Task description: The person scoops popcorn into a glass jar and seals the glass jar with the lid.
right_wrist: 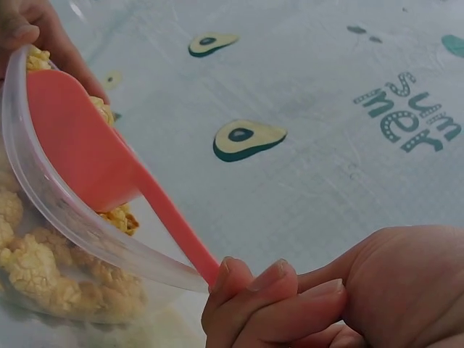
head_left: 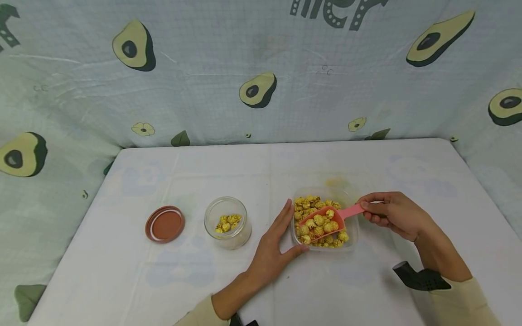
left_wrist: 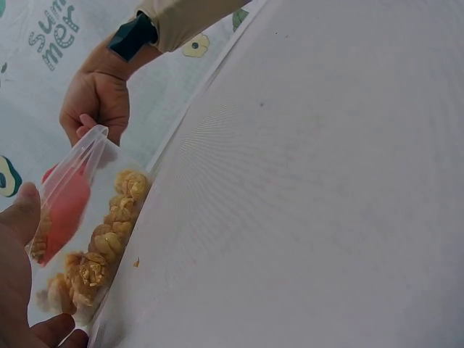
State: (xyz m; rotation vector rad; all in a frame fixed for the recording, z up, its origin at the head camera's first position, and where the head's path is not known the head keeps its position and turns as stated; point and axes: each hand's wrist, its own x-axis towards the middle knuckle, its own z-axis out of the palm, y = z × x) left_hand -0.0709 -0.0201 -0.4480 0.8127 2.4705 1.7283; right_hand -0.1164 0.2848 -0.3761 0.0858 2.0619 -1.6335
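In the head view a clear plastic container (head_left: 354,237) holds yellow popcorn (head_left: 303,203). My right hand (head_left: 393,213) grips the handle of a pink scoop (head_left: 350,211), whose bowl carries several popcorn pieces over the container. The right wrist view shows the scoop (right_wrist: 80,138) tilted inside the container rim, its handle pinched between thumb and fingers. My left hand (head_left: 271,251) rests against the container's left side, fingers straight and thumb spread along the near edge. In the left wrist view that hand (left_wrist: 18,246) flanks the container wall, with popcorn (left_wrist: 109,239) showing through.
Left of the container stands a glass jar (head_left: 234,242) with some popcorn at its bottom. Farther left lies a reddish-brown round lid (head_left: 166,225). A white cloth covers the table (head_left: 195,172), and an avocado-print curtain (head_left: 204,68) hangs behind it.
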